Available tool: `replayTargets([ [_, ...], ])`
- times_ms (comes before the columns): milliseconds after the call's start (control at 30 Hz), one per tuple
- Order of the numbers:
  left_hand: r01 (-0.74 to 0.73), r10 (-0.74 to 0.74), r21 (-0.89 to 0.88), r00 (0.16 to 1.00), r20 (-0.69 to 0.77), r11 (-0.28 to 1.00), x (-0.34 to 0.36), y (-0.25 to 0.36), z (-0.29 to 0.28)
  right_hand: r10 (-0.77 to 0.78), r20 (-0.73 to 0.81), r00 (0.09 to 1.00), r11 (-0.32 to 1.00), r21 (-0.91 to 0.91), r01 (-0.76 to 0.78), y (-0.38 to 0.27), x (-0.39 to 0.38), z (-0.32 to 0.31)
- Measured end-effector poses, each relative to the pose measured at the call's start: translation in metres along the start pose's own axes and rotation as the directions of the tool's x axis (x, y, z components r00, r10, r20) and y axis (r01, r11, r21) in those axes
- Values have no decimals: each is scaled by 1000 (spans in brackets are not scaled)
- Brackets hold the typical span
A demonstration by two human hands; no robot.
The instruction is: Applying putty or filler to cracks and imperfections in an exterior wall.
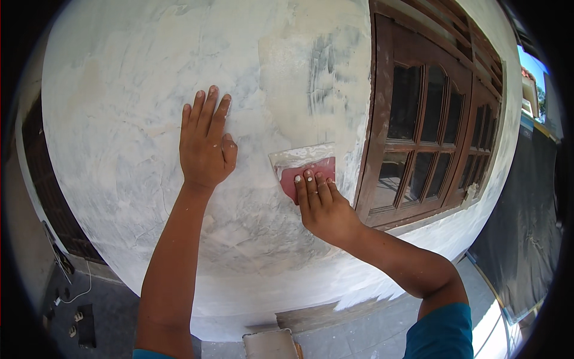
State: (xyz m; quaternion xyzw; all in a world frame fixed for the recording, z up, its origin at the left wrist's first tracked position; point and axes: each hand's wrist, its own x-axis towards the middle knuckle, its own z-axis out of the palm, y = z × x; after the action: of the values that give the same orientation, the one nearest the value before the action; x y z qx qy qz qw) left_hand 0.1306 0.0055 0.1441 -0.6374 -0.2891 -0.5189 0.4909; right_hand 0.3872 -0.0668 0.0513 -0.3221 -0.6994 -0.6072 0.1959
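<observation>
My right hand (326, 206) grips a red-handled putty knife (323, 166), a wide scraper whose pale blade, smeared with white paste, lies against the wall. The fingers press flat along its handle and the thumb is hidden. To the left, my left hand (206, 143) rests on the wall with its fingers stretched out and holds nothing. Patchy white and grey filler covers the wall (137, 78), with darker streaks above the putty knife and a grey smudged area below it.
Right of the putty knife is a brown wooden window (412, 143) with glass panes. At the wall's foot stands a whitish tray-like container (270, 344) on the tiled floor (359, 335). A dark sheet (526, 221) hangs far right; a cable (84, 290) and sandals (75, 323) lie lower left.
</observation>
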Motion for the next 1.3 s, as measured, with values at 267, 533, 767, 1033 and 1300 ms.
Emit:
replayTargets([
  [267,1,-1,5,1000,-9,1000,-1,-2,0,176,-322,930,981,-27,-194,102,91,-62],
  [533,4,-4,5,1000,-14,1000,-2,-4,1,8,-71,997,987,-157,-19,17,33,21],
  [767,-6,6,-17,1000,-21,1000,-2,-1,1,-56,94,994,946,323,23,-50,-50,-37],
  [1033,2,-2,7,1000,-7,1000,1,-1,3,156,-436,886,977,-64,-203,99,119,-49],
  [1300,-6,6,9,1000,-25,1000,-3,-5,1,-39,-85,996,997,-66,34,-2,41,14],
])
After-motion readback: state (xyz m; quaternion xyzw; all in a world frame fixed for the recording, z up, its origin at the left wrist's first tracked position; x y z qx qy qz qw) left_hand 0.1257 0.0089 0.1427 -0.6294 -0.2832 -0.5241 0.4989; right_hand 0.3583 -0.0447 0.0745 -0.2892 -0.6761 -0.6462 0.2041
